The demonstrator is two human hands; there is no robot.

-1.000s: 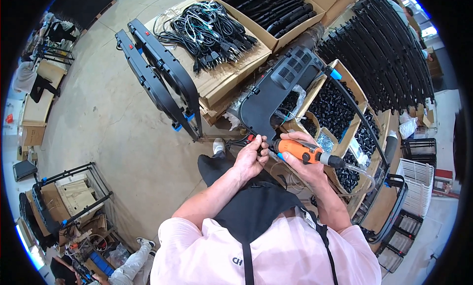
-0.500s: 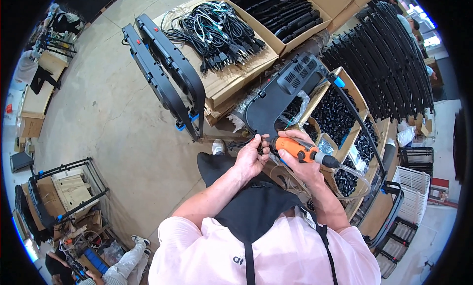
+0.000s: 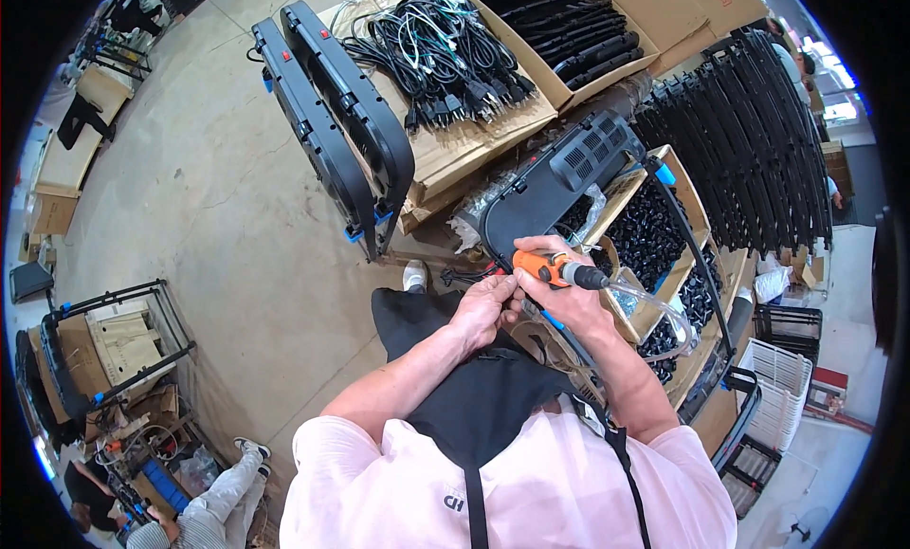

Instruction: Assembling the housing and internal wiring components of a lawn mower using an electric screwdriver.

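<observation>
My right hand [image 3: 574, 307] is wrapped round an orange air screwdriver [image 3: 538, 265], whose dark rear end joins a clear hose [image 3: 675, 323]. Close against it, the fingers of my left hand [image 3: 480, 314] are pinched together; whatever they may hold is too small or hidden to make out. Both hands are at the near end of a black plastic housing [image 3: 527, 200] with a vented bulge, which leans across the bench. The tool's working tip is hidden behind my fingers. Dark wires [image 3: 462, 276] show just beyond my left hand.
Right of the housing, a wooden divided tray [image 3: 671, 285] holds many small black parts. Power cords [image 3: 445, 51] lie heaped on cardboard ahead. Two upright black frames [image 3: 346, 122] stand to the left. Stacked black bars [image 3: 735, 141] fill the far right. Another person [image 3: 223, 511] is at lower left.
The screwdriver has swung nearer my body and left hand, its rear end shifting left and up in view. My left hand stays pinched beside it. The whole view has shifted slightly.
</observation>
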